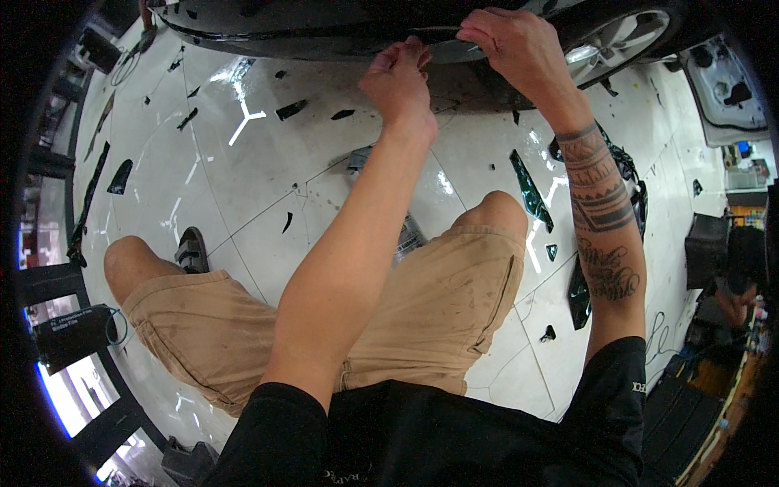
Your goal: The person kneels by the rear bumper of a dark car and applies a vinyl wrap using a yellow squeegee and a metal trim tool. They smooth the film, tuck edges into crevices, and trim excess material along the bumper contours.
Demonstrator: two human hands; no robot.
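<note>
Both my hands are raised to the lower side of a dark, glossy car (324, 23). My left hand (398, 81) is closed, its fingertips pinched together just below the car's lower edge line. To its right and a little higher, my right hand (519, 47) is also pinched closed against the body panel, close to the wheel (621, 45). A thin pale line runs left from the right fingertips along the panel. Whether it is a strip of film or part of the car, I cannot tell. Whatever either pinch holds is too small to name.
Dark, glossy film scraps (531, 191) lie scattered over the pale tiled floor (268, 195), with a long strip (93, 195) at the left. A grey-and-white object (408, 235) sits partly hidden beneath my left arm. A black box (75, 337) stands left; a car door panel (725, 89) is far right.
</note>
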